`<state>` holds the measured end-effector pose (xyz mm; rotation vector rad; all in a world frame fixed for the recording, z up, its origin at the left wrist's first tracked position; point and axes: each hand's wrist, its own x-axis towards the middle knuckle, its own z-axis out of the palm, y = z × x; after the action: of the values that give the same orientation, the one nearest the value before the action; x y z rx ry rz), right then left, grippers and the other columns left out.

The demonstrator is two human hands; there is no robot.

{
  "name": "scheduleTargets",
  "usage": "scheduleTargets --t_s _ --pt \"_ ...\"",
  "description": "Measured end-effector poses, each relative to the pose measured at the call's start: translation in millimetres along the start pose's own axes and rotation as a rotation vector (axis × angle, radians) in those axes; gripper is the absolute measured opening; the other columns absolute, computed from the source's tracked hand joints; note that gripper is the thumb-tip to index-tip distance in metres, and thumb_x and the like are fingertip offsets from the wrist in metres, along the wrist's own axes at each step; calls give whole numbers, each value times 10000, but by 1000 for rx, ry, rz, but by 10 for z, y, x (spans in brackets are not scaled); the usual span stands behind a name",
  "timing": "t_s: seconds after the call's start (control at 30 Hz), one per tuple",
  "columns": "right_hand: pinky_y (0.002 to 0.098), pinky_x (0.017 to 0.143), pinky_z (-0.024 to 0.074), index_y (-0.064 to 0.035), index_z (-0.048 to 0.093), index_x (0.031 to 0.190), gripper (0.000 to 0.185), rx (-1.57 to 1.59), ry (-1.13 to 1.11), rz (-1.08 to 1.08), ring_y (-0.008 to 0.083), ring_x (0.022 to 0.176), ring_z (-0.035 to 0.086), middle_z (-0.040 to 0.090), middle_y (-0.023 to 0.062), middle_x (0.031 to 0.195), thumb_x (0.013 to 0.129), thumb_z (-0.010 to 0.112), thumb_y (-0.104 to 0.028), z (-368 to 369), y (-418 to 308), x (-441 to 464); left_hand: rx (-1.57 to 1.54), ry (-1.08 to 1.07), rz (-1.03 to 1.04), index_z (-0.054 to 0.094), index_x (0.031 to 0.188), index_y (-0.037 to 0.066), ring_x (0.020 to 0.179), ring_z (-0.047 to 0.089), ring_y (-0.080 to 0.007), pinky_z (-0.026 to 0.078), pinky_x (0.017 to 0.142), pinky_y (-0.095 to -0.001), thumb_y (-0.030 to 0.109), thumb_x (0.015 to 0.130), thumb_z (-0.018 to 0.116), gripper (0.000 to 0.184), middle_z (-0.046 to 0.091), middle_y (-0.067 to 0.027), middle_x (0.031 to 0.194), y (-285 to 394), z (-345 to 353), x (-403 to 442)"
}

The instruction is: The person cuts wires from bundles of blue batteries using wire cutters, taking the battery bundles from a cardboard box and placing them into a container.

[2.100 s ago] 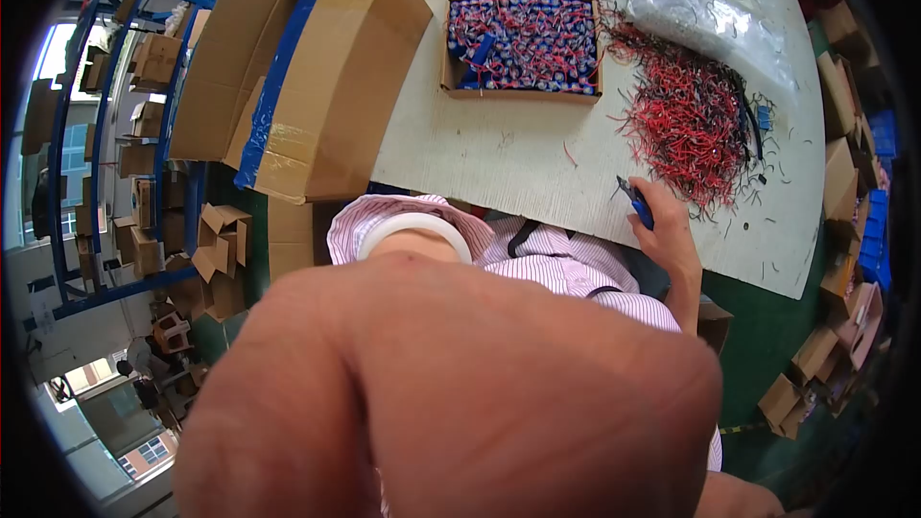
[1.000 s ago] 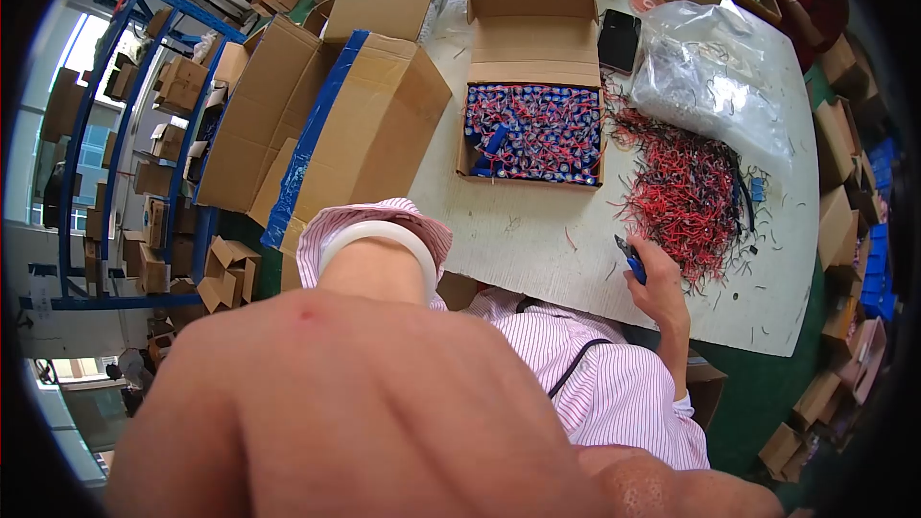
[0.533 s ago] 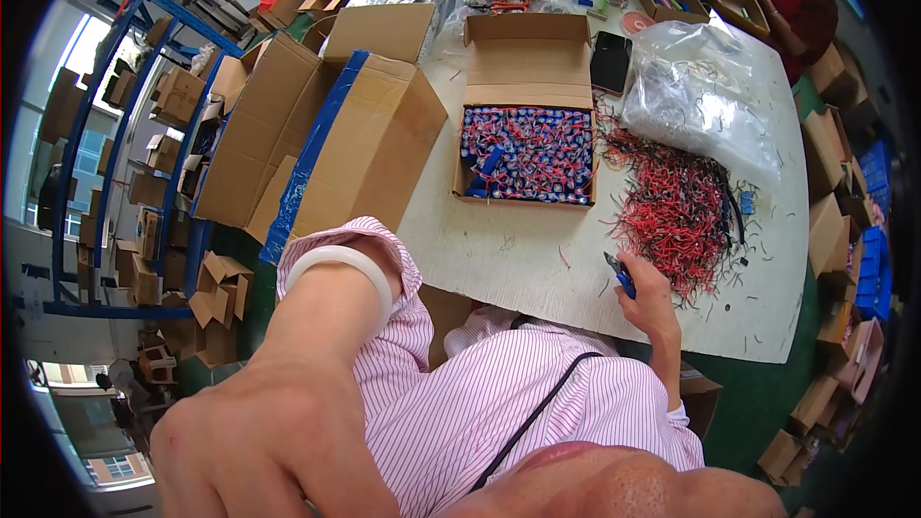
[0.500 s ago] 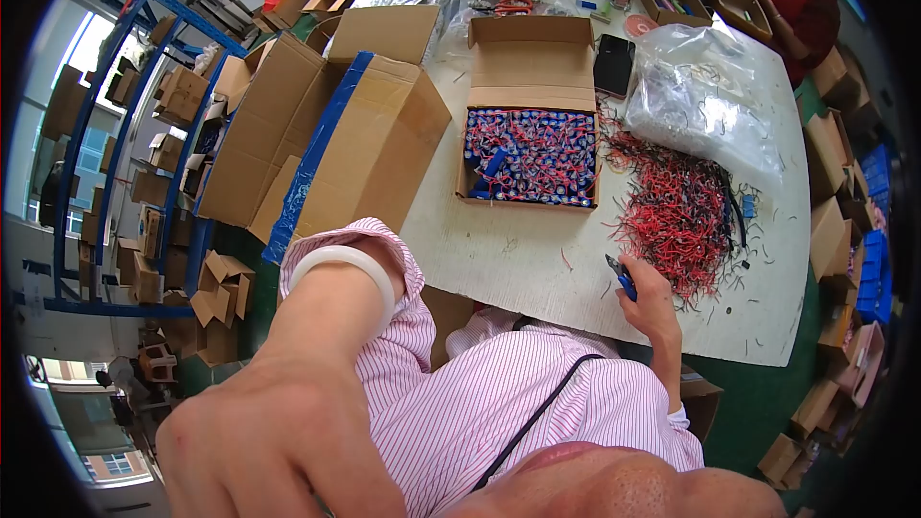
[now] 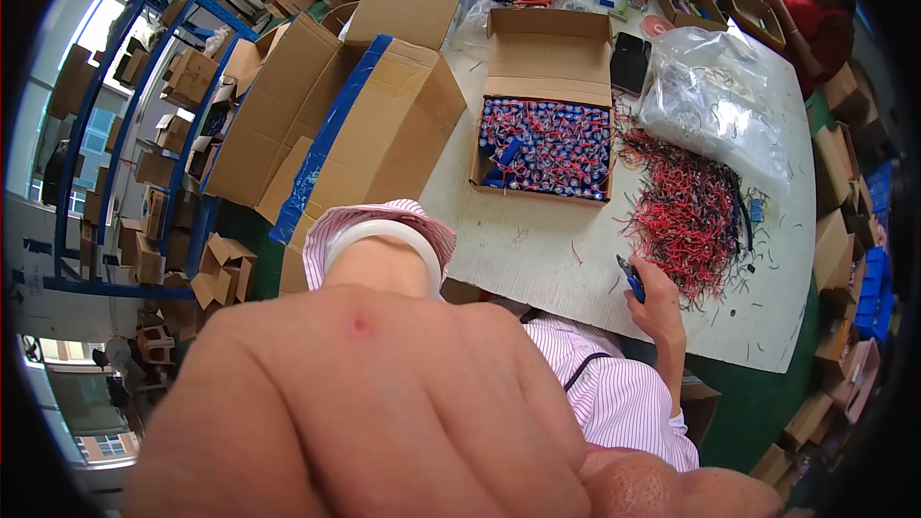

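My left hand point(image 5: 393, 393) is raised very close to the camera, back of the hand towards me. Its fingers drop out of sight at the bottom, and a white bangle point(image 5: 391, 233) circles the wrist. At the table's front edge my right hand point(image 5: 660, 307) is closed round blue-handled cutters point(image 5: 634, 282), their jaws pointing up and left. Just beyond it lies a heap of red and black wire pieces point(image 5: 683, 221). An open cardboard box point(image 5: 547, 67) holds many blue cylindrical cells with red wires point(image 5: 552, 139), one cell lying on top.
A large carton point(image 5: 398, 125) with blue tape stands on the left of the white table point(image 5: 537, 240). Behind the wire heap lie a clear plastic bag point(image 5: 710, 101) and a black phone point(image 5: 629, 62). A person in red point(image 5: 820, 19) is at the far right. Blue shelving point(image 5: 86, 125) stands left.
My left hand has come closer to the camera and moved right, now covering much of the striped shirt. The view has shifted slightly. My right hand keeps the cutters in about the same place.
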<state>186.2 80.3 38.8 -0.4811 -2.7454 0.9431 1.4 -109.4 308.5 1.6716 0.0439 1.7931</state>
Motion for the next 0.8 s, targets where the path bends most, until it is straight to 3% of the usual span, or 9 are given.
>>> scheduleTargets --t_s 0.1,0.2,0.8 --pt "384 798 446 -12 516 1100 487 22 -58 80 352 897 565 573 188 983 630 641 0 8 -10 -1 126 -42 20 463 1007 69 534 509 -206 339 394 -266 120 825 564 214 560 -133 695 0 20 0" --pt "387 799 445 -10 516 1099 480 21 -90 102 353 899 565 572 191 987 633 633 5 1 -19 17 285 -110 40 469 1009 66 551 511 -204 342 398 -264 116 830 550 203 554 -131 725 301 76 -27" --pt "392 768 441 -26 514 1115 485 25 -55 61 354 862 555 564 180 939 645 633 1 22 -2 -9 1154 -423 175 503 1025 49 651 523 -193 358 419 -249 96 865 465 171 518 -117 904 529 67 -101"
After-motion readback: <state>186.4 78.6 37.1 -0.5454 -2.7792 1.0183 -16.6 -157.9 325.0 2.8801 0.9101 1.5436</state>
